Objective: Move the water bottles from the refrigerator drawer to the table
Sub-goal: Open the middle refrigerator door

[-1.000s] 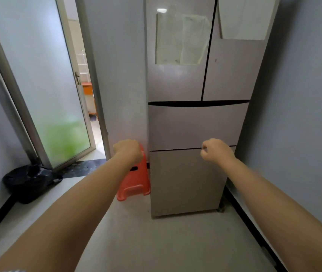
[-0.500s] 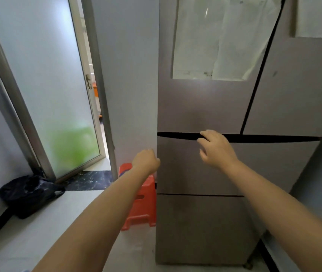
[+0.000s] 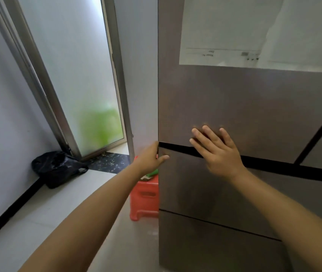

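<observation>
Soft daylight enters through the frosted glass door (image 3: 73,75) at left, leaving the room evenly bright. The refrigerator (image 3: 234,107) front shows faint sheen (no hard glare). Straight edges bow outward; the right hand (image 3: 218,152) is slightly motion-blurred.

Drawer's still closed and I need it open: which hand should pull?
Left. The left hand already curls around the brown upper refrigerator drawer at its left top corner; the right hand lies flat, fingers spread.

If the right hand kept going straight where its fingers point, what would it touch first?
Probably the brown upper refrigerator door: the open right hand lies flat over the dark gap above the drawer, though contact is unclear.
</observation>
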A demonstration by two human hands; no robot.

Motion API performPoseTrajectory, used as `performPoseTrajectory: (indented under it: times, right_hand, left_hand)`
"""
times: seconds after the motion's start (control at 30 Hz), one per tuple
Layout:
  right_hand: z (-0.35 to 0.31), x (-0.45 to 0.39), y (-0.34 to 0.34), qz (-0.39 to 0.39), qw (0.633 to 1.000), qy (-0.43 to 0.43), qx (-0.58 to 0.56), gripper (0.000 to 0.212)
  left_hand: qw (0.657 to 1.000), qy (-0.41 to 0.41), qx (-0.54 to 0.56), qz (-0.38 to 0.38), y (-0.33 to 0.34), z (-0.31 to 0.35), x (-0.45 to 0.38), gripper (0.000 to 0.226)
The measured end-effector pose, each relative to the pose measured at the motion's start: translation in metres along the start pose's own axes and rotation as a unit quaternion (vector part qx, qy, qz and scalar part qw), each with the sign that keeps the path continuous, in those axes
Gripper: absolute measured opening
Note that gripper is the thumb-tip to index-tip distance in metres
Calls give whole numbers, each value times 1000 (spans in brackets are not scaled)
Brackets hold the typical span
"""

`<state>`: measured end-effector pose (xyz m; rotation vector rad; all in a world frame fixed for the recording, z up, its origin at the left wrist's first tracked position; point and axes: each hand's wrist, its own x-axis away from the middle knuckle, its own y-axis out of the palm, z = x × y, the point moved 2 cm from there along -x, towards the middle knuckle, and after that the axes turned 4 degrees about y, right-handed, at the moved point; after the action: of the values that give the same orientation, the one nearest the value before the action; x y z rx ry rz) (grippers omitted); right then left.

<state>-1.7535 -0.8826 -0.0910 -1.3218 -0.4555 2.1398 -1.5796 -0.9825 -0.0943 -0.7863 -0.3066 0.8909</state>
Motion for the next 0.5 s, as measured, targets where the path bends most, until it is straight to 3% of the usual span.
performPoseTrajectory:
  times: [0.33, 0.5]
  right_hand:
    - [0, -2, 3, 73, 997, 7, 6, 45]
    - [-9, 1, -16, -12, 998, 53, -12, 50]
  left_hand:
    - [1000, -2, 21, 13, -1, 0, -1, 47]
    - [1000, 4, 19, 3, -6, 1, 24, 46]
